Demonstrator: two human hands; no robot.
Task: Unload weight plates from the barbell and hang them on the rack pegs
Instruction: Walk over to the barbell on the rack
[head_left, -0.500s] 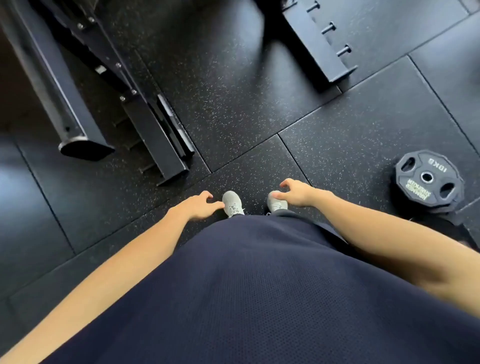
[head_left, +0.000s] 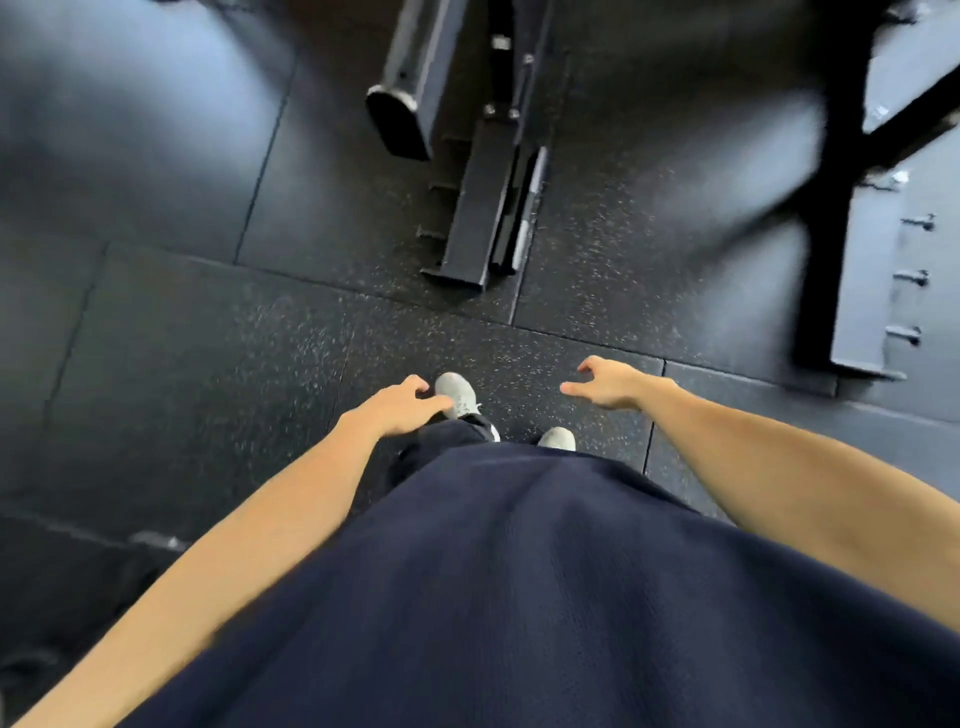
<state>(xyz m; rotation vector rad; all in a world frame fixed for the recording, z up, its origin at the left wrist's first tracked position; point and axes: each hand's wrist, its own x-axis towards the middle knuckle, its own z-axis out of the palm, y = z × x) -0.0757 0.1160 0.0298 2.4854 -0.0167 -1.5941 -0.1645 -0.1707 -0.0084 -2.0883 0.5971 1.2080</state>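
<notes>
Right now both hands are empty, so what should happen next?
Probably turn and look for a plate. The left hand and right hand hold nothing, and no plate shows on the floor. The rack foot shows bare pegs.

A single head-worn camera looks steeply down the person's torso to the rubber floor (head_left: 208, 364), close over both hands, with the rack base (head_left: 478, 218) farther ahead.
</notes>
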